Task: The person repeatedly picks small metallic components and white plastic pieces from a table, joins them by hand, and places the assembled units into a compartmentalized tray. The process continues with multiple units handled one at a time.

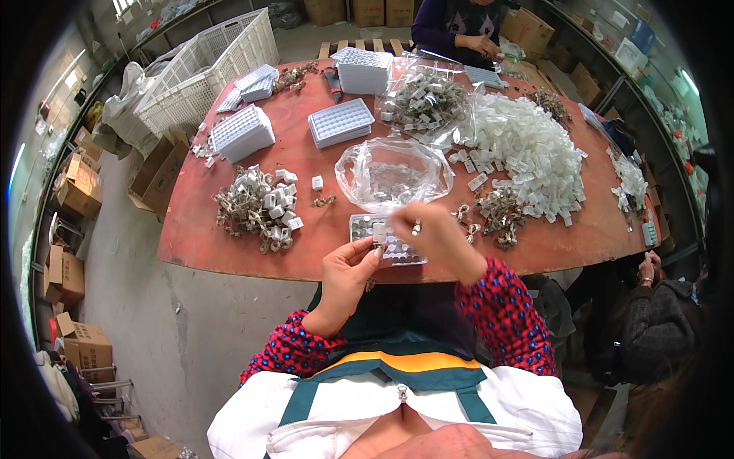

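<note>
My left hand pinches a small white plastic case between thumb and fingertips. It holds the case above a white tray whose pockets contain small round grey pieces. Just right of the case is my right hand, its fingers curled and partly smeared by motion. A tiny shiny spot shows at those fingers, too small to name. Behind the tray sits a clear plastic bag with small silvery pieces inside. To the left lies a heap of white cases with coiled brown wires.
Stacked white trays stand farther back on the red table. A large heap of translucent white plastic pieces covers the right side, beside brown wire coils. A co-worker's hands are across the table; another person sits at the right.
</note>
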The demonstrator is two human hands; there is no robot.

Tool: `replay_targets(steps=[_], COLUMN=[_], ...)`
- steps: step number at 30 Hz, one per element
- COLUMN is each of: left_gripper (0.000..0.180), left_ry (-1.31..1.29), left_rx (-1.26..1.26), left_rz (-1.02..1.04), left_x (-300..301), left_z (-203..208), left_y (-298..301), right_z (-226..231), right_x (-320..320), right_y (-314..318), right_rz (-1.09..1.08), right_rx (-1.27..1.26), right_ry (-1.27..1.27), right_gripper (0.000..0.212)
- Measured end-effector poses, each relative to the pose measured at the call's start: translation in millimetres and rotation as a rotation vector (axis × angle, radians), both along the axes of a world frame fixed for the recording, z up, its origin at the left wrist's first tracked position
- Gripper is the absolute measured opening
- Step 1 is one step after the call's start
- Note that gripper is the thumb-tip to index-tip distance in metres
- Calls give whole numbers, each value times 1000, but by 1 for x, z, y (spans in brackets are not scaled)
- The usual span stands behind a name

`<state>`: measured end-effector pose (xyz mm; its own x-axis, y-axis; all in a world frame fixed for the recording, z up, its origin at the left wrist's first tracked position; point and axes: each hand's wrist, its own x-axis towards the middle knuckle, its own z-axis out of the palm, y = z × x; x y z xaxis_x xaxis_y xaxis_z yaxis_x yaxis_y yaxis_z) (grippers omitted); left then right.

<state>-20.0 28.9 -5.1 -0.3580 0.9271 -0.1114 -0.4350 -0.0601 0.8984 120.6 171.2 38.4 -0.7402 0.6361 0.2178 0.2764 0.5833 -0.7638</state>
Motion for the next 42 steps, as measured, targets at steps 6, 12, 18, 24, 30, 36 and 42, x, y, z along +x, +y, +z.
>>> replay_targets(steps=[6, 12, 18, 24, 30, 36, 42], left_gripper=[32, 37, 40, 35, 35, 41, 44], left_ry=[-108, -154, -153, -100, -74, -8, 155], left_rx=[-32, -42, 10, 38, 45, 85, 207], left_rz=[-1, -3, -38, -103, -158, -187, -234], left_x=[-1, -4, -5, 4, 3, 5, 0], left_z=[7, 10, 11, 18, 26, 31, 32], left_y=[1, 2, 1, -2, -3, -5, -14], right_z=[-30, -35, 6, 24, 16, 11, 19], right_x=[-39, -42, -23, -1, 6, 18, 29], right_y=[83, 84, 35, -15, -32, -38, -46], right_rz=[-167, -43, -40, 40, -21, 65, 125], right_rx=[520, 456, -98, -497, 247, 450, 455], right_ry=[-292, -324, 26, 104, 209, 292, 350], right_gripper=[19, 23, 31, 22, 14, 18, 22])
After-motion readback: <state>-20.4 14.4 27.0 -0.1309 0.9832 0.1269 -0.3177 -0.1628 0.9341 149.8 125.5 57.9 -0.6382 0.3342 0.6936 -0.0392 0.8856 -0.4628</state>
